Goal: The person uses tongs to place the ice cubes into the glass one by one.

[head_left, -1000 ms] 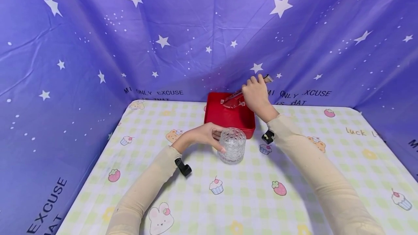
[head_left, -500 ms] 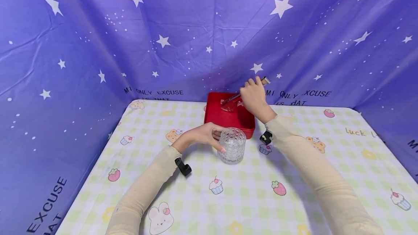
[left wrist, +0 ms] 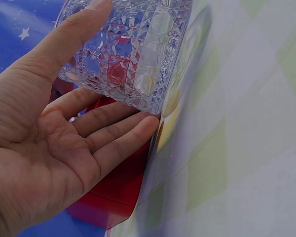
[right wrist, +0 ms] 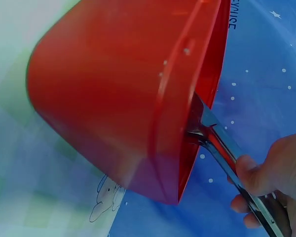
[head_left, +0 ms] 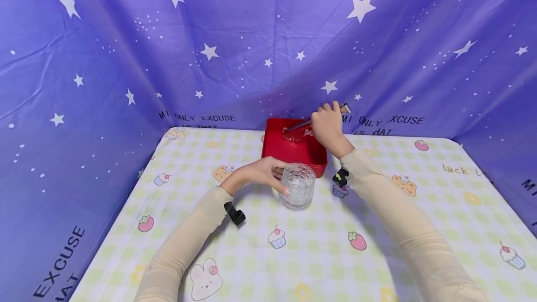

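In the head view my left hand [head_left: 262, 172] is at the left side of a clear, cut-pattern drinking glass [head_left: 299, 188] upright on the table. The left wrist view has the thumb on the glass's side and the other fingers, nearly straight, by its base. My right hand [head_left: 328, 125] grips metal tongs [right wrist: 222, 148], thumb on one side and fingers on the other. Their far end reaches into a red square tray [head_left: 293, 154] behind the glass. Small whitish pieces [head_left: 308, 132] show inside the tray near the tongs' tips; the tray's wall partly hides the tips in the right wrist view.
A checked cloth with cartoon prints covers the table [head_left: 235, 255]. Purple star-patterned curtains [head_left: 235, 78] hang close behind the table and at both sides. Each wrist wears a black band mount [head_left: 235, 213]. The tray stands near the back edge.
My right hand has dipped slightly, and the tongs lie flatter over the red tray than a second ago. The left hand and the glass stay where they were.
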Action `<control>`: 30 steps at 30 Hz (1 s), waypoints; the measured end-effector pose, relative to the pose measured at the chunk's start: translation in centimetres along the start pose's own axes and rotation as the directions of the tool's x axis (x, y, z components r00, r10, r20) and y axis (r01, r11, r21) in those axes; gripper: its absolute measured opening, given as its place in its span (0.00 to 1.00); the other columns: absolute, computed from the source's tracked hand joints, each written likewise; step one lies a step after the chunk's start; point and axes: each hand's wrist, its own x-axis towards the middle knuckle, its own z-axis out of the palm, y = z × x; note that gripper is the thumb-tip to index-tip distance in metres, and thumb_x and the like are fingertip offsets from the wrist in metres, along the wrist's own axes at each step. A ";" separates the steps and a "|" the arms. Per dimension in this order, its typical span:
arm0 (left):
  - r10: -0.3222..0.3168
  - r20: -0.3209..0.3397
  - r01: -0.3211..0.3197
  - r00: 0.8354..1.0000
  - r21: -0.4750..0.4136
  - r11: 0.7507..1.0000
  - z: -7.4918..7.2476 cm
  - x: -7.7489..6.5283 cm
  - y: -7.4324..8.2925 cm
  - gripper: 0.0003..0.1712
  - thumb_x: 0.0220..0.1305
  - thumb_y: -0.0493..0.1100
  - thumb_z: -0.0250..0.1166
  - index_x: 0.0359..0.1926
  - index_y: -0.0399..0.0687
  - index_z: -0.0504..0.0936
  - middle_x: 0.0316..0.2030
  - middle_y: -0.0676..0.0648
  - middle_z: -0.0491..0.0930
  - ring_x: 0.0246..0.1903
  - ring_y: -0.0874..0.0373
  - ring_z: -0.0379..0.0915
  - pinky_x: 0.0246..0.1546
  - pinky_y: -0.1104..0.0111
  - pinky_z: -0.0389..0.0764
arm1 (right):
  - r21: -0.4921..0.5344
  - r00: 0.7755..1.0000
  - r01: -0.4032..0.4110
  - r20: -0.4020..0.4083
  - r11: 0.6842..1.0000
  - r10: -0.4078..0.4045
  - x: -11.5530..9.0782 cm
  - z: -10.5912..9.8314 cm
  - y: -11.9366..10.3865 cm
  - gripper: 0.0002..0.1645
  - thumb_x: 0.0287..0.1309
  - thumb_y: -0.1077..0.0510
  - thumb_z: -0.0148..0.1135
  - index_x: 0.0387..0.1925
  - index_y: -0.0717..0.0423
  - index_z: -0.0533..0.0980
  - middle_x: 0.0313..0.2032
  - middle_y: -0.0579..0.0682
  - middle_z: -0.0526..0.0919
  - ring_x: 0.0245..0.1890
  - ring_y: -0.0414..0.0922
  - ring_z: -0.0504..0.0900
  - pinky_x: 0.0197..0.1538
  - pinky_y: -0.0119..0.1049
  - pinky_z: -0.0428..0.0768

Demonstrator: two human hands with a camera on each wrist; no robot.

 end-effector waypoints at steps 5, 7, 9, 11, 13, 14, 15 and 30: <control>0.005 0.002 -0.005 1.000 -0.003 1.000 0.0 0.0 0.0 0.41 0.51 0.31 0.78 0.68 0.41 0.76 0.58 0.40 0.84 0.58 0.52 0.82 0.62 0.66 0.81 | 0.006 1.000 -0.010 -0.010 1.000 0.010 -0.2 0.1 0.0 0.16 0.59 0.68 0.51 0.22 0.61 0.83 0.28 0.62 0.84 0.36 0.60 0.77 0.54 0.55 0.67; 0.008 0.005 -0.008 1.000 -0.007 1.000 0.0 0.0 0.0 0.41 0.52 0.31 0.78 0.68 0.41 0.76 0.58 0.39 0.84 0.58 0.52 0.82 0.62 0.66 0.81 | 0.010 1.000 -0.013 -0.014 1.000 0.014 -0.3 0.0 -0.1 0.16 0.59 0.68 0.51 0.22 0.61 0.83 0.27 0.62 0.84 0.36 0.60 0.77 0.54 0.55 0.67; 0.008 0.005 -0.008 1.000 -0.006 1.000 0.0 0.0 -0.1 0.41 0.52 0.31 0.78 0.68 0.41 0.76 0.58 0.40 0.84 0.58 0.52 0.83 0.62 0.66 0.81 | 0.015 1.000 -0.017 -0.021 1.000 0.017 -0.4 0.0 -0.1 0.16 0.59 0.68 0.52 0.22 0.61 0.83 0.27 0.62 0.84 0.36 0.60 0.77 0.54 0.55 0.67; 0.007 0.004 -0.006 1.000 -0.006 1.000 0.0 0.0 -0.1 0.41 0.52 0.30 0.78 0.68 0.41 0.76 0.58 0.40 0.84 0.58 0.52 0.83 0.62 0.66 0.81 | 0.019 0.999 -0.022 -0.034 1.000 0.022 -0.5 0.1 -0.1 0.16 0.58 0.68 0.52 0.21 0.61 0.83 0.27 0.62 0.84 0.35 0.60 0.77 0.54 0.55 0.68; 0.004 0.002 -0.004 1.000 -0.009 1.000 0.0 0.0 -0.1 0.41 0.51 0.30 0.78 0.68 0.41 0.76 0.58 0.40 0.84 0.58 0.52 0.83 0.62 0.66 0.81 | 0.025 0.998 -0.029 -0.047 0.999 0.030 -0.6 0.2 -0.1 0.16 0.59 0.67 0.52 0.21 0.62 0.83 0.27 0.62 0.85 0.35 0.60 0.78 0.54 0.55 0.68; 0.003 0.002 -0.003 1.000 -0.010 1.000 0.0 0.0 -0.1 0.41 0.51 0.30 0.78 0.68 0.41 0.76 0.58 0.40 0.84 0.58 0.52 0.83 0.62 0.66 0.81 | 0.027 0.998 -0.032 -0.050 0.999 0.034 -0.6 0.2 -0.1 0.16 0.59 0.67 0.52 0.21 0.62 0.82 0.27 0.62 0.85 0.35 0.60 0.78 0.54 0.55 0.68; 0.002 0.002 -0.002 1.000 -0.011 1.000 0.0 0.0 -0.1 0.41 0.51 0.30 0.78 0.68 0.41 0.76 0.58 0.39 0.84 0.58 0.52 0.83 0.62 0.66 0.81 | 0.029 0.998 -0.036 -0.053 0.999 0.038 -0.7 0.3 0.0 0.16 0.59 0.67 0.53 0.21 0.62 0.83 0.27 0.62 0.85 0.35 0.60 0.78 0.54 0.55 0.68; 0.007 0.009 -0.007 1.000 -0.021 1.000 0.0 0.0 -0.1 0.40 0.52 0.29 0.77 0.68 0.39 0.76 0.58 0.38 0.83 0.58 0.51 0.82 0.62 0.66 0.81 | 0.032 0.996 -0.045 -0.069 0.998 0.047 -0.8 1.1 0.4 0.12 0.52 0.68 0.56 0.20 0.61 0.83 0.25 0.61 0.84 0.34 0.58 0.78 0.55 0.56 0.67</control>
